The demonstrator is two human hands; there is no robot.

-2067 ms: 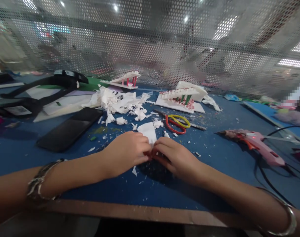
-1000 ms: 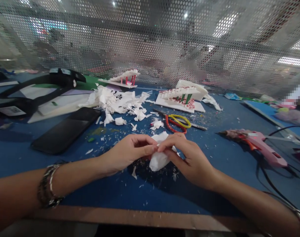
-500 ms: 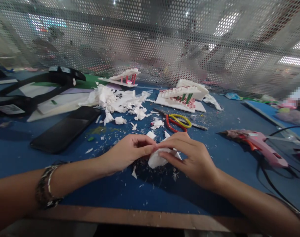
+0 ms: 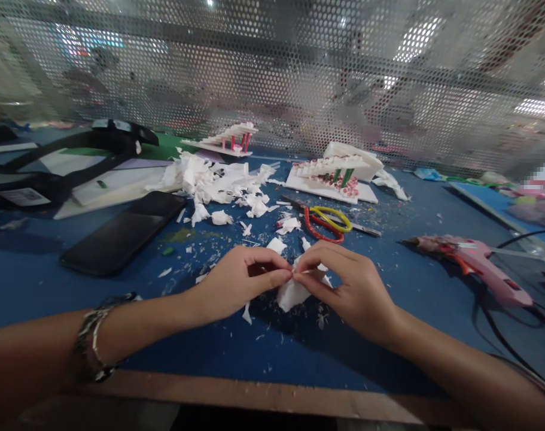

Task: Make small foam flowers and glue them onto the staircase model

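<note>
Both hands meet over the blue tabletop near its front edge. My left hand (image 4: 236, 281) is closed in a pinch, thumb against forefinger, at the upper left edge of a crumpled piece of white tissue paper (image 4: 292, 293). Thumb and forefinger of my right hand (image 4: 348, 284) pinch the same paper from the other side, fingertips touching those of the left. The paper hangs below the fingertips, partly hidden by the right hand. Small white scraps (image 4: 276, 245) and shreds lie around the hands. Just beyond them rest scissors (image 4: 328, 224) with red and yellow handles.
A pink glue gun (image 4: 487, 269) with a black cable lies right. A black phone (image 4: 124, 233) and a black headset-like strap (image 4: 102, 140) are left. Torn white paper (image 4: 204, 176) heaps mid-table; two small staircase models (image 4: 332, 173) stand before a perforated metal screen (image 4: 272, 72).
My right thumb and forefinger have come together in a pinch against my left fingertips. The paper has shifted slightly right. The whole view has moved a little.
</note>
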